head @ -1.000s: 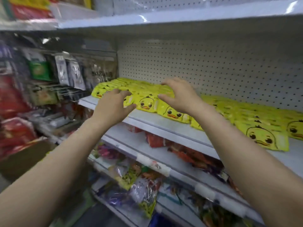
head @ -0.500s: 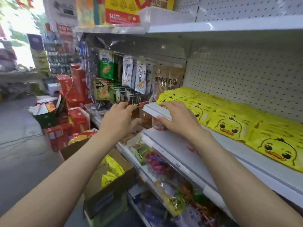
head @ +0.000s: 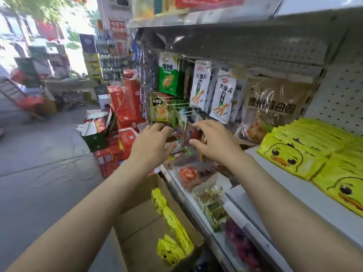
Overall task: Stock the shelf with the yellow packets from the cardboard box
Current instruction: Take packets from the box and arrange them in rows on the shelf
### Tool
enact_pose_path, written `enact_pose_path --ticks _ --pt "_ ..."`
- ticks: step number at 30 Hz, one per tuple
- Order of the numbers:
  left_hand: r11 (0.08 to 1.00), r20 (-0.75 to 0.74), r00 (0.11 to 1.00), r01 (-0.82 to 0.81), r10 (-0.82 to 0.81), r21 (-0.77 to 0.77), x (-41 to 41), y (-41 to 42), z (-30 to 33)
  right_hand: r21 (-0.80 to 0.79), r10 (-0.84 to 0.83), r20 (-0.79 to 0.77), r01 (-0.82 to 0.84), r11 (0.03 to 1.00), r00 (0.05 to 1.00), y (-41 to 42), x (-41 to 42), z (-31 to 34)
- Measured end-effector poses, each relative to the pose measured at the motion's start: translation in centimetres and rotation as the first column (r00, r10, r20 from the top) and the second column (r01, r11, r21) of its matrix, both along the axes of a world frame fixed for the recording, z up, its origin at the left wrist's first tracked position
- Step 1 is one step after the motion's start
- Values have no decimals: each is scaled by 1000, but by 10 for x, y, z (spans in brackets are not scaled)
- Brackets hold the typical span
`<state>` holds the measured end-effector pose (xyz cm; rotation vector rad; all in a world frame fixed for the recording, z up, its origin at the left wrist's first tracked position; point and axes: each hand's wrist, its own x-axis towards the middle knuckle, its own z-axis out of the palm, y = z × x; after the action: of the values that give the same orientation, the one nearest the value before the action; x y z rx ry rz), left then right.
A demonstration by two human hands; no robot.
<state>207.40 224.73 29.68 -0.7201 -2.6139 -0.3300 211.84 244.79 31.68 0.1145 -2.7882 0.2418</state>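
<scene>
Down by the person's legs sits the open cardboard box, its flaps spread, with a line of yellow packets leaning along its right inner wall, duck faces showing on the lowest ones. Just right of the box run the lower shelves, stuffed with clear bags of red, green and purple snacks.

Both bare forearms reach up and away from the box. The left hand is held out at the end of the aisle rack with its fingers loosely bent, fingertips at the small dark and red sachets hanging there; whether it actually pinches one I cannot tell. The right hand is beside it, a gap between the two, thumb out and fingers spread in front of the same sachets, gripping nothing that I can see.

To the right, on the white shelf, more yellow duck packets lie flat in overlapping rows, well apart from either hand. Behind the hands, white and green bags hang from pegs, and a big brown bag leans next to them. Further left, red cartons are stacked on the grey floor
</scene>
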Motion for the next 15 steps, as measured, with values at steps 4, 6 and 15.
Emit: enact_pose_path --ticks 4,6,15 --pt "999 48 998 36 -35 -12 -68 -10 -25 -9 -3 55 3 1000 998 -16 -63 -25" --pt "998 77 995 68 -66 -19 -102 -13 -42 -22 -27 84 29 999 996 -22 -93 -41" --pt "953 296 928 272 -225 -130 -254 -24 -140 -65 -227 299 257 964 927 -45 -217 -154"
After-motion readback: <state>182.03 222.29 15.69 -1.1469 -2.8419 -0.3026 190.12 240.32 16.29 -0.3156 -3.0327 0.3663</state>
